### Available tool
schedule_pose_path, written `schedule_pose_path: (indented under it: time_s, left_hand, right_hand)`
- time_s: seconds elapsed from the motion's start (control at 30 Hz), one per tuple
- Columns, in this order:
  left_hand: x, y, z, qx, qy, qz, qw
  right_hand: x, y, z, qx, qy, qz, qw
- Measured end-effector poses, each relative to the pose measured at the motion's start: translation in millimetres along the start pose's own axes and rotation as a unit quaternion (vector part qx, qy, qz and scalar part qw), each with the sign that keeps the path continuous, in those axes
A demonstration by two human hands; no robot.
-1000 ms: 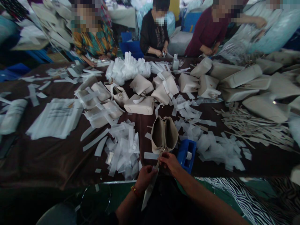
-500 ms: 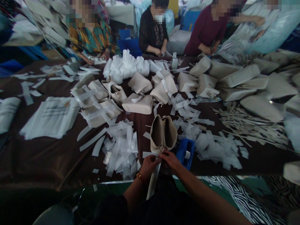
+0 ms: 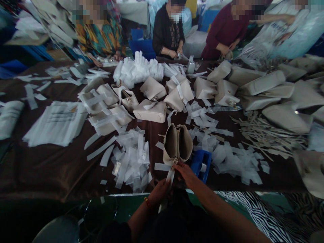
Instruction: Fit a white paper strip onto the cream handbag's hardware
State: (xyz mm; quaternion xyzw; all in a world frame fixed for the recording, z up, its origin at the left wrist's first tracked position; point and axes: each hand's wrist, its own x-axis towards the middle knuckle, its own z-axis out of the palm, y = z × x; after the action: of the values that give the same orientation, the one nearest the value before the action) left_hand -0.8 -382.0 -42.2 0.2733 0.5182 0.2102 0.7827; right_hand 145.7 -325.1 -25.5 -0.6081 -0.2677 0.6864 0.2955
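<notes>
One bag stands at table's near edge, strap pinched by left hand and right hand, seemingly for tautness.

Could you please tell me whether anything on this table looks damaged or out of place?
Nothing looks plainly damaged, but one small pale scrap lies oddly alone near the front edge of the table, apart from the heap of translucent strips.
</notes>
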Motion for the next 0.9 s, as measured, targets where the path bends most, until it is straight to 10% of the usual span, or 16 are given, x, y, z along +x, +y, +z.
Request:
schedule_pose_path:
  time_s: [0.9]
  left_hand:
    - [26, 44, 11.0, 0.045, -0.007, 0.033, 0.998]
  right_hand:
    - [3, 1, -14, -0.122, 0.142, -0.085, 0.979]
